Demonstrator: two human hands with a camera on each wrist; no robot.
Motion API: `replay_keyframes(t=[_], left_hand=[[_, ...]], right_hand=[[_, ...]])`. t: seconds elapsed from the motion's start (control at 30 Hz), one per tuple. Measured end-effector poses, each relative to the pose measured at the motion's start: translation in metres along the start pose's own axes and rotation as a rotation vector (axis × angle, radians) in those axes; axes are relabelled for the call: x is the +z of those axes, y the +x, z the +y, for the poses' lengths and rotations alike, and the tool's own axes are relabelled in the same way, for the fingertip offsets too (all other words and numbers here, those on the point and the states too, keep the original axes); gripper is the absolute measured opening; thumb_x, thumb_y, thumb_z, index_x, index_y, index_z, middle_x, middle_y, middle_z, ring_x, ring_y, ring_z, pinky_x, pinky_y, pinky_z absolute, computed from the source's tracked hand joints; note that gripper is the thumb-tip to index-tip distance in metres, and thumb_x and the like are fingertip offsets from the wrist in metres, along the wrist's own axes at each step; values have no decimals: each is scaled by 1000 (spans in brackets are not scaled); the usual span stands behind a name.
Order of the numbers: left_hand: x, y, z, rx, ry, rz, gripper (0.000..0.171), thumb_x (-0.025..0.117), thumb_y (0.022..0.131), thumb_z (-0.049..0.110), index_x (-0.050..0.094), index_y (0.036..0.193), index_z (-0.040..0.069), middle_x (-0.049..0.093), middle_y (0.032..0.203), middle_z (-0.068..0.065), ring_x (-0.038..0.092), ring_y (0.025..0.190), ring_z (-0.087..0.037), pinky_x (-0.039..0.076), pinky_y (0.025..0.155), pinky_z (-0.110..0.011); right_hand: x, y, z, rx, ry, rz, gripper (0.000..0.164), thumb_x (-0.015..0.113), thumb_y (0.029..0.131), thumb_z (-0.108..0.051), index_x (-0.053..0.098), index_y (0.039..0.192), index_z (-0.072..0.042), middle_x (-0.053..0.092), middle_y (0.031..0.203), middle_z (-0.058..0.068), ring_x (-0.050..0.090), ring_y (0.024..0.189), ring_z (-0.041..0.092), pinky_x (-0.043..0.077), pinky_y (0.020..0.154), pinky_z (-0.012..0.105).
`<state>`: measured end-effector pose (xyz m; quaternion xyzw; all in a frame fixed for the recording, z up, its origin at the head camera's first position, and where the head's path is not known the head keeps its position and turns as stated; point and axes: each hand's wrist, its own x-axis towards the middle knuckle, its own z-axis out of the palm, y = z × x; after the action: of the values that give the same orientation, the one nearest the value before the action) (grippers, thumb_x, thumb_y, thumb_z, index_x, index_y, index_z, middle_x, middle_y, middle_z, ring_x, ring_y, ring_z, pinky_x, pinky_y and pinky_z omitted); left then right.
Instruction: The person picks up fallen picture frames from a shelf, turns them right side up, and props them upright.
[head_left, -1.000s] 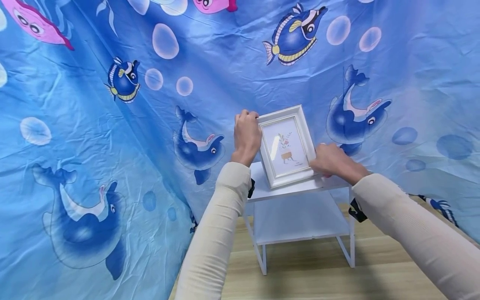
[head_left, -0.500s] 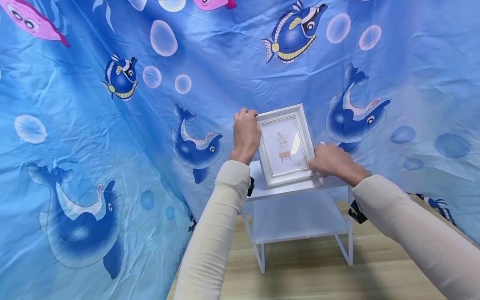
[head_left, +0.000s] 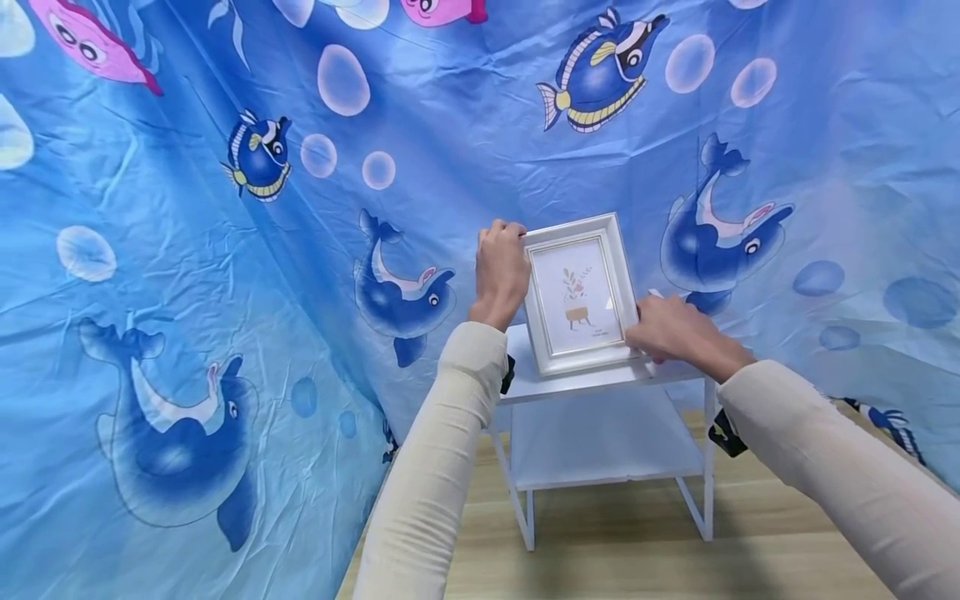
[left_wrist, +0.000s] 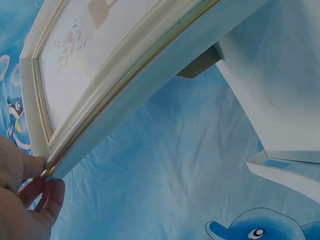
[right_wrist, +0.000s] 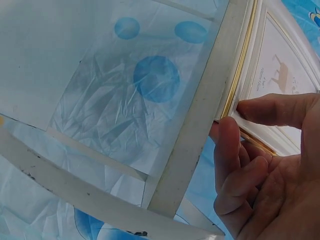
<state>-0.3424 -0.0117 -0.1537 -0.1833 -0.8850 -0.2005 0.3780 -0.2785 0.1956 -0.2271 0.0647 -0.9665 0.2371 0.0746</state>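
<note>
A white picture frame [head_left: 577, 292] with a thin gold inner line and a potted-plant print leans back, slightly tilted, on the top of a small white table [head_left: 540, 382]. My left hand [head_left: 501, 271] pinches its upper left corner; in the left wrist view the thumb and fingers [left_wrist: 52, 195] close on that corner. Lower down on the other side, my right hand [head_left: 678, 333] pinches the frame's right edge near the bottom corner. The right wrist view has the thumb [right_wrist: 270, 109] on the front face and curled fingers behind. A dark brown piece [left_wrist: 200, 62] juts out behind the frame.
Blue curtains [head_left: 450, 108] printed with dolphins, fish and bubbles hang behind the table and along the left. Below the tabletop is a white lower shelf [head_left: 607, 442] on thin metal legs. The floor [head_left: 615, 567] is light wood.
The view shifts slightly, and the glare on the frame's glass moves and fades. Both hands keep their hold on the frame, which stays nearly in place on the table.
</note>
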Motion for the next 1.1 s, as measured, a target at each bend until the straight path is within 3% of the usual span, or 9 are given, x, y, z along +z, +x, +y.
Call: replay_keyframes(t=[0.57,0.87,1.1], left_hand=[[1,0,0,5,3,16,26,49,103,8,69,120,5,63,119,-9,56,113,-24,48,96,-31],[2,-4,-2,8,-8,28,26,49,103,6,69,120,4,63,117,-10,55,111,-23,49,96,-31],[1,0,-3,26,-9,40,26,52,102,7,68,122,5,63,117,-12,57,112,-25,50,94,-32]], right_hand=[[2,0,1,-32,35,-10,46,55,81,-14,58,122,7,65,96,20,60,62,22,45,49,28],[4,-1,2,-10,75,-38,49,56,82,-13,56,127,6,65,104,23,62,62,21,49,51,29],[-2,-2,-1,22,61,-57,39,60,82,-13,59,116,6,66,93,19,63,61,21,50,51,28]])
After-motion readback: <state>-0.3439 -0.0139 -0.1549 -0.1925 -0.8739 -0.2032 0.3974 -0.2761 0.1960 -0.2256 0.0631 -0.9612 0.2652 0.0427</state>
